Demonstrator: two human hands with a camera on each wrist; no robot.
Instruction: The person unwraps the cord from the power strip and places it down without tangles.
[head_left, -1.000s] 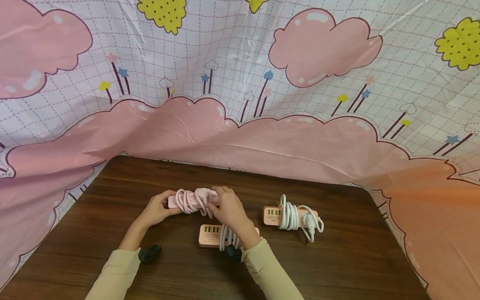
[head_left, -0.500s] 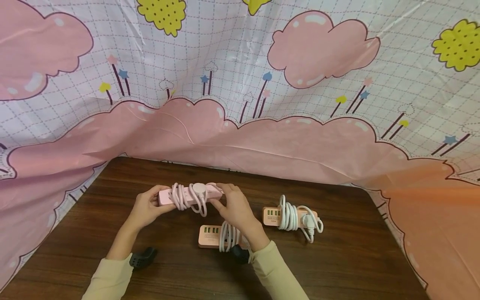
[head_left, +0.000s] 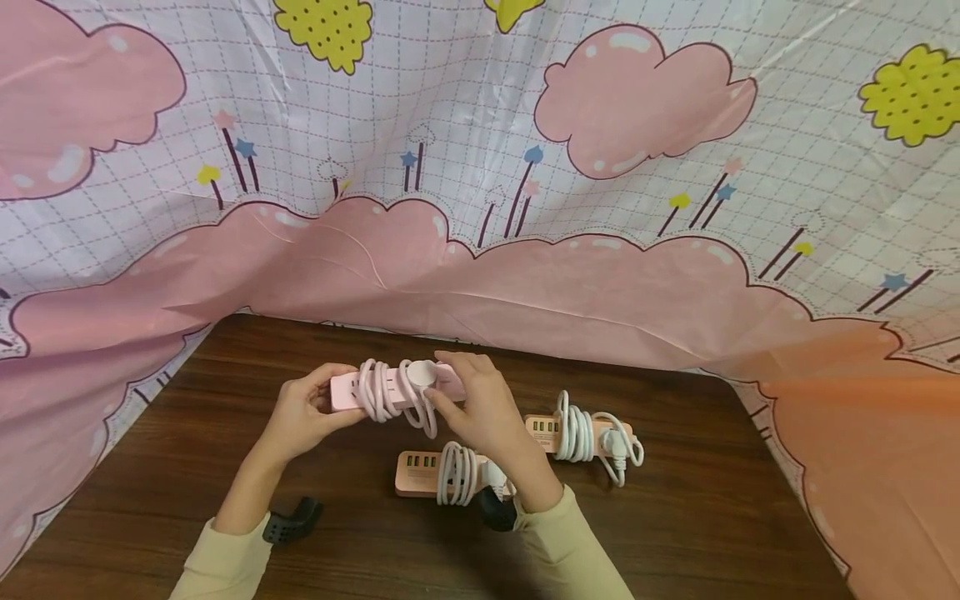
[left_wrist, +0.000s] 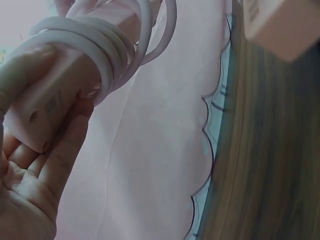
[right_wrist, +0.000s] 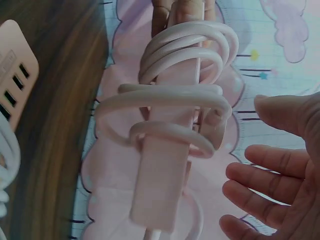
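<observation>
Right wrist view: pink power strip, far end gripped by left hand; right hand spread beside, apart.

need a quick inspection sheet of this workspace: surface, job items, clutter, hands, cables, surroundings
surface: dark wood table, nothing spilled that shows
job items: pink power strip, held up off the table
clutter: nothing seen beyond two more strips, the front peach strip and the right peach strip
hands: left hand grips one end of the pink strip; right hand is open by the other end
cables: pink cord wound round its strip; front white cord and right white cord wound round theirs
surroundings: cloud-print cloth behind the table
</observation>
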